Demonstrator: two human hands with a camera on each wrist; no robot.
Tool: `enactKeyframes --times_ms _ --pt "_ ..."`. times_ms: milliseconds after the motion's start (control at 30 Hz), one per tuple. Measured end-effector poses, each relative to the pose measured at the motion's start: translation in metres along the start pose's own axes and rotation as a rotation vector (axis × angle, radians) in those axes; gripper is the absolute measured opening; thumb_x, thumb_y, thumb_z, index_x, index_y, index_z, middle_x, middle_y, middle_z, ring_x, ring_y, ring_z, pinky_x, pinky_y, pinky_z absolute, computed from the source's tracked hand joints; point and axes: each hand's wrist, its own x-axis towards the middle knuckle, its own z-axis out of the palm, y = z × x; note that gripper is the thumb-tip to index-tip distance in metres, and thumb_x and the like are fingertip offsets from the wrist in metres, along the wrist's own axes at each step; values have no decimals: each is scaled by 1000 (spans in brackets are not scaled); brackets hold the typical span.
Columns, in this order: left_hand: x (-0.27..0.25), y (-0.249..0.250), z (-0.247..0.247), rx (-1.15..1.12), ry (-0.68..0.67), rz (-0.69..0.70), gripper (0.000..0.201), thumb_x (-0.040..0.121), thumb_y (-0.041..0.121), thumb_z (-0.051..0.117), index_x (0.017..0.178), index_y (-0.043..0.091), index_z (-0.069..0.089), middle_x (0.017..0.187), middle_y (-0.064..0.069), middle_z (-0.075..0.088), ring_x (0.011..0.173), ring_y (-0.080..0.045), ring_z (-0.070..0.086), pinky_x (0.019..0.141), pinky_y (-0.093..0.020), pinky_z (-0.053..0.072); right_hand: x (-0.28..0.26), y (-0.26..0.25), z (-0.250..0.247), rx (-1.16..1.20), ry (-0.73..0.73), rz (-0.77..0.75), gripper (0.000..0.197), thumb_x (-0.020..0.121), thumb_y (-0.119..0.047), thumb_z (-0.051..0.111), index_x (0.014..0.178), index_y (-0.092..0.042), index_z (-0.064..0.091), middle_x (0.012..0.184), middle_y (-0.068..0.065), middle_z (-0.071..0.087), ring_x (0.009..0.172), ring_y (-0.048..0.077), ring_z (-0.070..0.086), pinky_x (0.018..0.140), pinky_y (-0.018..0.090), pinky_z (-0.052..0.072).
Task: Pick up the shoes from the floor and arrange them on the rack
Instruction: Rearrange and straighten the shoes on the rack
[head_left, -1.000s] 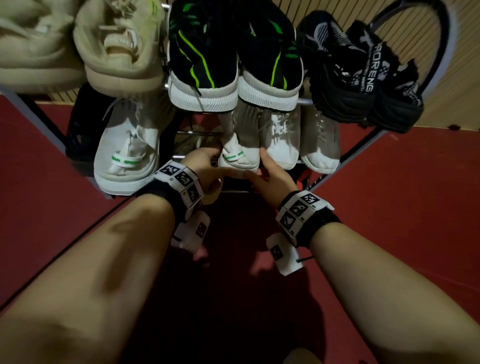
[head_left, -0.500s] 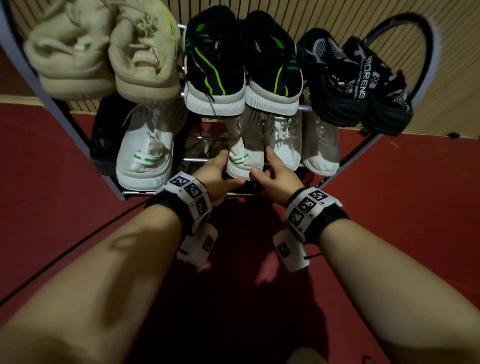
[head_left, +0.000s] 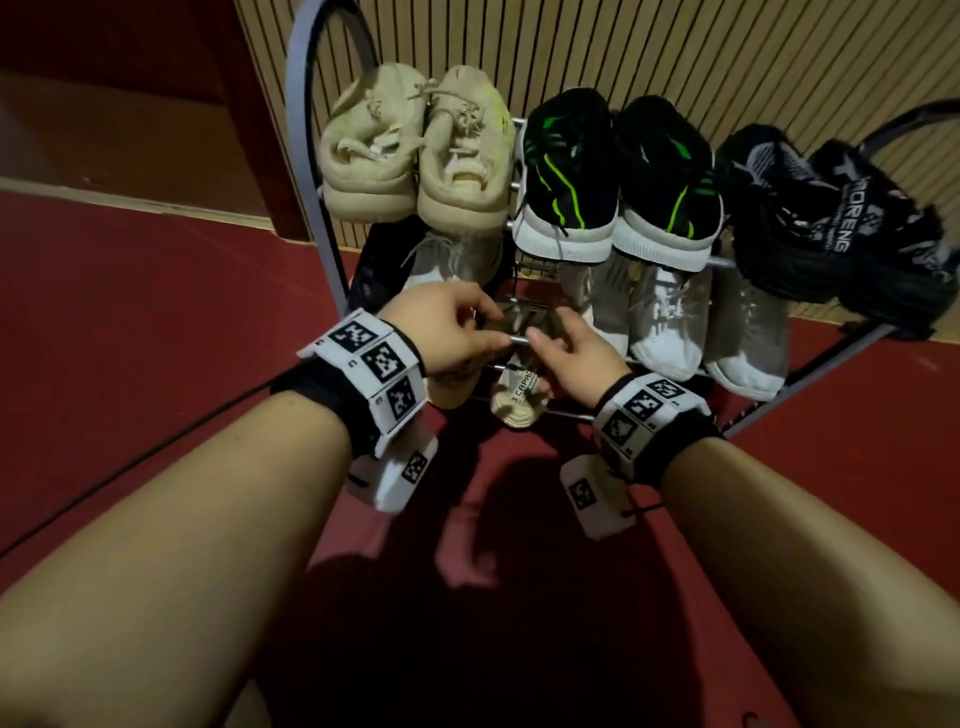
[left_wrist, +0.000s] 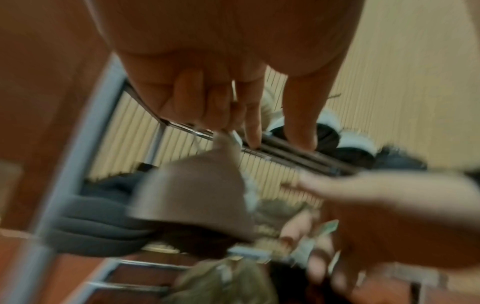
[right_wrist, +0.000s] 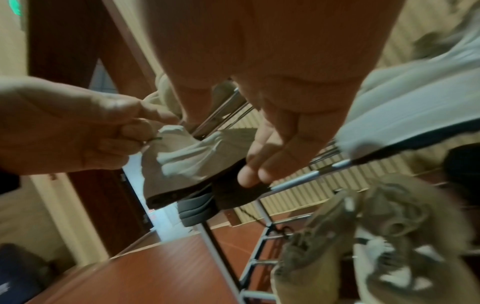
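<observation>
The rack (head_left: 306, 156) carries 3 pairs on its top tier: beige pair (head_left: 415, 156) at 11 o'clock from the hands, black-and-green pair (head_left: 618, 171) at 1 o'clock, black pair (head_left: 831, 218) at 2 o'clock. White shoes (head_left: 670, 322) fill the middle tier at 3 o'clock.

Half a second ago both hands cupped a white shoe's toe on that tier. Now they have drawn together at the front rail (head_left: 519, 339), and that toe is hidden, so the shoe is probably being seated.

The pale shoe (right_wrist: 197, 164) sits between the hands. The left hand (head_left: 447, 327) pinches its upper with curled fingers. The right hand (head_left: 571, 358) is relaxed, and its straight fingers (right_wrist: 254, 170) touch the sole edge.
</observation>
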Motion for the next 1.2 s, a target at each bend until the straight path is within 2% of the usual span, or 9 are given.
enactKeyframes --times_ms 67,200,367,533,633,700,867,1067,1200 --pt "-1 -12 -10 49 73 -28 42 77 42 70 114 23 62 103 2 62 97 -14 59 82 -24 44 2 -7 11 -11 -53 -21 66 94 -37 51 147 -15 19 72 -8 57 65 18 61 64 31 50" --pt "0 -37 -17 149 122 -31 80 67 46 77 137 27 41 127 -6 44 117 -23 50 97 -30 41 7 -20 31 -11 -132 -47 92 88 -48 55 150 -22 -7 88 -7 68 85 19 68 80 35 55" --pt "4 -78 -16 -68 -71 -264 136 46 64 79 148 35 -6 152 -9 22 137 -25 30 111 -38 31 22 -26 57 145 -193 -4 106 82 -47 64 147 -29 -19 120 13 63 91 23 67 72 31 56" --pt "12 -92 -17 -175 -152 -247 111 72 35 77 150 25 -1 153 -1 26 138 -16 31 102 -20 28 31 -24 65 97 -208 -9 105 83 -43 65 149 -24 -14 139 9 48 98 14 59 63 11 50" --pt "17 -95 -17 -178 -216 -218 111 70 37 77 150 31 0 151 5 31 132 -12 37 96 -18 33 33 -21 65 105 -227 -54 104 82 -37 69 150 -23 -8 145 4 42 130 17 44 101 22 41" --pt "19 -93 -16 -211 -248 -197 105 73 33 76 149 33 2 138 16 38 119 -3 42 83 -7 36 35 -17 66 107 -241 -87 103 81 -33 70 150 -23 -6 145 -1 41 133 13 39 109 29 35" --pt "18 -83 -17 -299 -217 -142 98 78 14 73 148 30 7 117 23 37 111 5 34 58 10 29 35 -11 67 175 -233 -118 99 82 -30 70 151 -26 1 132 -11 48 120 4 48 97 18 43" --pt "23 -73 7 -368 -203 -67 107 74 15 77 150 28 3 135 20 29 123 5 25 80 3 27 27 5 52 327 -219 -173 101 82 -9 69 151 -26 -4 142 -1 44 111 7 55 88 13 48" --pt "28 -61 28 -399 -226 -57 104 75 13 76 149 30 5 126 22 32 118 6 30 68 7 32 18 19 34 325 -198 -140 89 81 -9 69 150 -16 11 131 5 54 87 -3 62 73 9 50"
